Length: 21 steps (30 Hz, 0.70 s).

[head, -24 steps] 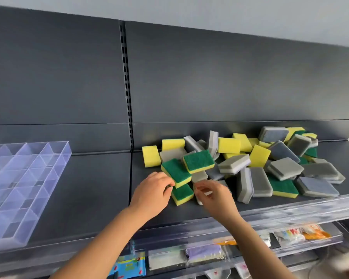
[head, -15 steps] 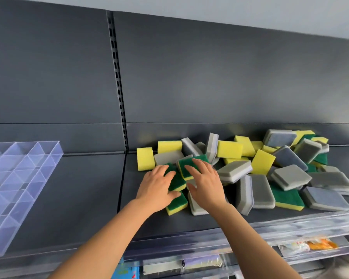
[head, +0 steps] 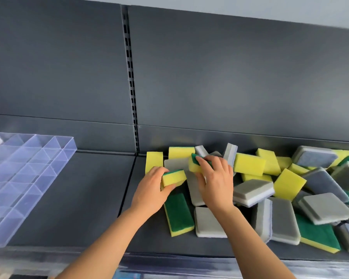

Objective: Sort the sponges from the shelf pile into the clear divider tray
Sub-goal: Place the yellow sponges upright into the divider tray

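Note:
A pile of yellow-green and grey sponges [head: 286,184] lies on the dark shelf [head: 85,198], right of centre. My left hand [head: 151,190] grips one yellow-green sponge [head: 173,177] at the pile's left edge, lifted on its side. My right hand [head: 216,178] grips a second yellow-green sponge [head: 194,165] just behind it, fingers curled over its green top. The clear divider tray [head: 28,178] sits on the shelf at the far left, apart from both hands; a small white thing shows in its back-left compartment.
A green-topped sponge [head: 178,214] and a grey sponge [head: 208,222] lie flat on the shelf under my wrists. A slotted upright [head: 131,97] runs down the dark back panel. A clear rail [head: 189,262] lines the shelf's front edge.
Both hands, which lay on the green-topped sponges, have closed on one each and lifted them off the pile. The camera has moved closer and to the left.

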Tool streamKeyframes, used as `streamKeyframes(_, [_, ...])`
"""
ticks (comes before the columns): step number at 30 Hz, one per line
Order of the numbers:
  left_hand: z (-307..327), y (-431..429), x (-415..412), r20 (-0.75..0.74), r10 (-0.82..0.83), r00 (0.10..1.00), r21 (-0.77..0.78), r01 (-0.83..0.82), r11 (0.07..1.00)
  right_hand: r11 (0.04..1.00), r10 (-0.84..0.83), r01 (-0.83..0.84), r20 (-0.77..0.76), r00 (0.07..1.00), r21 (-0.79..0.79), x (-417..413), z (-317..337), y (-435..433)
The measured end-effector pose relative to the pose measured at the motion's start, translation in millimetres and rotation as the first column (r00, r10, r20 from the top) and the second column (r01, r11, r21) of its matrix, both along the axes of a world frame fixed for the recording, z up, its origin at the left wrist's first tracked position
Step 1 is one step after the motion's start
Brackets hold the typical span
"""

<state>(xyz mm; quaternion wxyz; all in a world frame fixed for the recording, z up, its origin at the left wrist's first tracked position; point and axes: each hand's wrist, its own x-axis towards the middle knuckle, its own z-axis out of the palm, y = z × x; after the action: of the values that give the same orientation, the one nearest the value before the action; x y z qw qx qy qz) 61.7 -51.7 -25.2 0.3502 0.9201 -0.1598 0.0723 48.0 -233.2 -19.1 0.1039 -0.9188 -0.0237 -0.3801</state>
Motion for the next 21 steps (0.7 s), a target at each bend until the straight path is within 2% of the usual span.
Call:
streamKeyframes(3, [10,11,1,-0.016,0.053,0.998,-0.154,-0.055,0.987,0.996,-0.017,0.014,0.036,0.999,0.087,3,16,9])
streamKeyframes(7, [22,33,-7,-0.102,0.092,0.991,-0.344,-0.122,0.931,0.962,0.121,-0.131,0.055,0.991,0.239,2,25,29])
streamKeyframes(10, [27,55,-17,-0.138,0.113,0.984,-0.448,-0.164,0.879,0.899,0.201,-0.204,0.048,0.978,0.387,-2,30,56])
streamKeyframes(14, [27,93,-32,-0.216,0.121,0.969,-0.519,-0.219,0.826,0.816,0.304,-0.290,0.056,0.951,0.501,-8,33,96])
streamKeyframes(21, [27,187,-62,-0.285,0.143,0.948,-0.557,-0.285,0.780,0.750,0.429,-0.375,0.031,0.903,0.545,-19,28,194])
